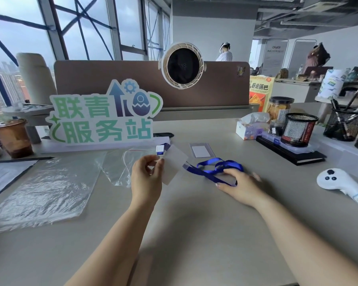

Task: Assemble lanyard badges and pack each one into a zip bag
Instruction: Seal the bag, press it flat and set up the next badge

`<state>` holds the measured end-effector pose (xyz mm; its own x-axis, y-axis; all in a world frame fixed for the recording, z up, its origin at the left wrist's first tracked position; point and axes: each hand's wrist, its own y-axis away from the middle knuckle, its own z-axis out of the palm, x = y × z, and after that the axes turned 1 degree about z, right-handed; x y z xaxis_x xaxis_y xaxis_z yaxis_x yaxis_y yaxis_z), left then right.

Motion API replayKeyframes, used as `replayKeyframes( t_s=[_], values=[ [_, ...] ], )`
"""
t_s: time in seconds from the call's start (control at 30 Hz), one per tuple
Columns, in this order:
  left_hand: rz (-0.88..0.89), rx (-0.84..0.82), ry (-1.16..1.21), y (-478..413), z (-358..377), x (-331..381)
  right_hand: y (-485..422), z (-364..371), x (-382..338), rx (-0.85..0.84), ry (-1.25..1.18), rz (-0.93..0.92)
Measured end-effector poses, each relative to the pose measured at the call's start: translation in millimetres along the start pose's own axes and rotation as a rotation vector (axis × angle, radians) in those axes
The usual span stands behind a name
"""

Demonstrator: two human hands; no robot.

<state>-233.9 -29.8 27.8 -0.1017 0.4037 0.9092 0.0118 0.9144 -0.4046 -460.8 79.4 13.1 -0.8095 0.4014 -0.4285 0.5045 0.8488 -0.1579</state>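
Note:
My left hand (148, 174) pinches a white card in a clear badge holder (175, 165), lifted a little above the desk. A blue lanyard (217, 167) runs from the holder's right edge and lies looped on the desk. My right hand (238, 183) rests on the lanyard's near loop, fingers curled over the strap. A second badge holder with a white card (201, 150) lies flat further back. A small blue and white clip piece (161, 150) sits just behind my left hand. A clear zip bag (120, 166) lies left of my left hand.
A large sheet of clear plastic (48, 190) covers the left desk. Behind stand a green sign (103, 114), an iced drink cup (12, 137), a tissue box (250, 129), mesh pen holders (300, 129) and a black notebook (291, 151). A white controller (339, 181) lies at right.

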Motion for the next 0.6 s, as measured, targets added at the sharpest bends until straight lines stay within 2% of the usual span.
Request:
replayKeyframes(
  t_s=[0.07, 0.23, 0.33, 0.43, 0.5, 0.53, 0.6],
  values=[
    [0.012, 0.006, -0.002, -0.7, -1.1, 0.2, 2.4, -3.8, -5.5, -0.022, 0.051, 0.028],
    [0.033, -0.024, -0.037, 0.7, 0.3, -0.8, -19.2, -4.7, 2.3, 0.017, -0.167, 0.299],
    [0.038, -0.004, -0.051, -1.4, -0.8, -2.8, -22.4, -4.3, 3.5, 0.099, -0.305, 0.223],
    [0.06, 0.06, -0.061, -4.7, -5.9, -2.3, -18.4, -1.4, 0.5, 0.09, -0.185, 0.126],
    [0.08, 0.096, -0.052, -5.4, -8.9, -0.7, -18.2, 0.6, -1.1, 0.06, -0.102, 0.131],
    [0.09, 0.114, -0.058, -5.8, -10.2, 0.0, -21.3, -0.1, -0.5, 0.057, -0.166, 0.168],
    [0.102, 0.142, -0.072, -7.1, -12.3, 0.1, -26.0, -5.0, -1.6, 0.117, -0.442, 0.223]
  ],
)
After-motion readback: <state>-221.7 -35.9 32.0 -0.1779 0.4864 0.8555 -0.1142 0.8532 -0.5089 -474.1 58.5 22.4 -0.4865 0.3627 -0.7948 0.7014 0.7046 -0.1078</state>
